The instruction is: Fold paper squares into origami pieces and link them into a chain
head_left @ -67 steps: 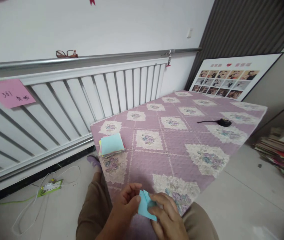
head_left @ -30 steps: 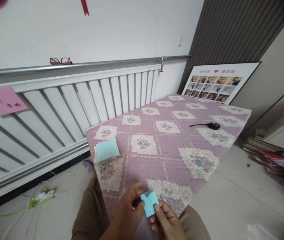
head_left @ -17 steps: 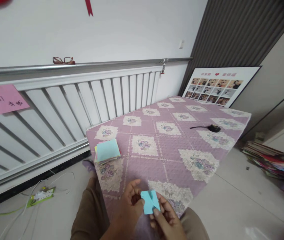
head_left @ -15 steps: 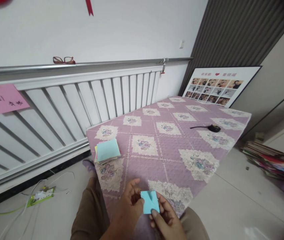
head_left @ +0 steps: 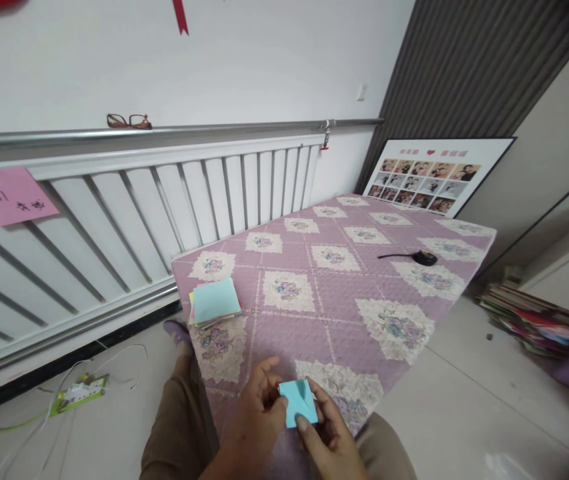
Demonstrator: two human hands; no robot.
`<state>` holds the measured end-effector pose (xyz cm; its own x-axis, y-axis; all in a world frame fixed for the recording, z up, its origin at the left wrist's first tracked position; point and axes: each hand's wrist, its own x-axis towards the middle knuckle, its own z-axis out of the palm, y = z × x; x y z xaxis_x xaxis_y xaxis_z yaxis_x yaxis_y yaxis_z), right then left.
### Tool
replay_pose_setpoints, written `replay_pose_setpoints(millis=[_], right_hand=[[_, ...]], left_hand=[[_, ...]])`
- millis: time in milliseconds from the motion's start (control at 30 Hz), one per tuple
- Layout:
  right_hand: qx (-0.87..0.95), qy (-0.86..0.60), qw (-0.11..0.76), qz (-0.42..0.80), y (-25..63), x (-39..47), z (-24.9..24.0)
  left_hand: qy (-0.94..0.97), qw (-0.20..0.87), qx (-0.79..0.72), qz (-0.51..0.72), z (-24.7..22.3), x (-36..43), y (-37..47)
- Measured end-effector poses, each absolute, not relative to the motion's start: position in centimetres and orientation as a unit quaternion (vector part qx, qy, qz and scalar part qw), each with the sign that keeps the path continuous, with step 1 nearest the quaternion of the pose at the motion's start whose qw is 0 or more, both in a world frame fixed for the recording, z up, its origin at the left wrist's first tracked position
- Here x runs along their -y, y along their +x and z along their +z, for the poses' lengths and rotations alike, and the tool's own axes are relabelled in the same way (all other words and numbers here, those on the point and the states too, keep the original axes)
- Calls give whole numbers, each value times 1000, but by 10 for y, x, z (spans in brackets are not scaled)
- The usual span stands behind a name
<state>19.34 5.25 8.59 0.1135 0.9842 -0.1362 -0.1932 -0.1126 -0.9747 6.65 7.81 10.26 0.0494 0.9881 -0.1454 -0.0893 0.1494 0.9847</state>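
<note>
A small folded piece of light-blue paper (head_left: 297, 402) is held between my two hands, close to my lap at the table's near end. My left hand (head_left: 263, 403) pinches its left edge between thumb and fingers, the index finger raised. On the other side, my right hand (head_left: 328, 430) grips the paper with the thumb pressed on its lower front and the fingers behind. A crease or raised flap shows on the paper's upper part. Beyond my left hand lies a stack of coloured paper sheets (head_left: 217, 301), a pale blue one on top.
A purple flowered cloth covers the table (head_left: 314, 290). On it lies a black round object with a thin tail (head_left: 424, 257). A radiator (head_left: 244, 190) lines the left side, with glasses (head_left: 129, 121) on the pipe above. A photo board (head_left: 429, 175) leans at the far end.
My right thumb has shifted slightly left and up on the paper. The hands and the paper otherwise keep nearly the same place, and the view has turned a little.
</note>
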Motion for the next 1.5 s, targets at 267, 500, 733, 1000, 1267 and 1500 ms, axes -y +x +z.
replay_pose_setpoints(millis=[267, 500, 733, 1000, 1267, 1500], right_hand=[[354, -489, 551, 575, 190, -51, 79], [456, -531, 512, 498, 202, -52, 86], [608, -571, 461, 303, 214, -56, 77], [630, -568, 436, 300, 218, -59, 92], [577, -549, 467, 383, 211, -59, 89], [550, -547, 485, 405, 209, -60, 92]], left_hand=[[445, 558, -512, 478, 104, -76, 69], [447, 570, -506, 467, 102, -76, 68], [476, 567, -495, 454, 93, -75, 68], [462, 586, -474, 467, 97, -76, 66], [443, 599, -484, 459, 101, -79, 60], [398, 611, -482, 486, 103, -80, 61]])
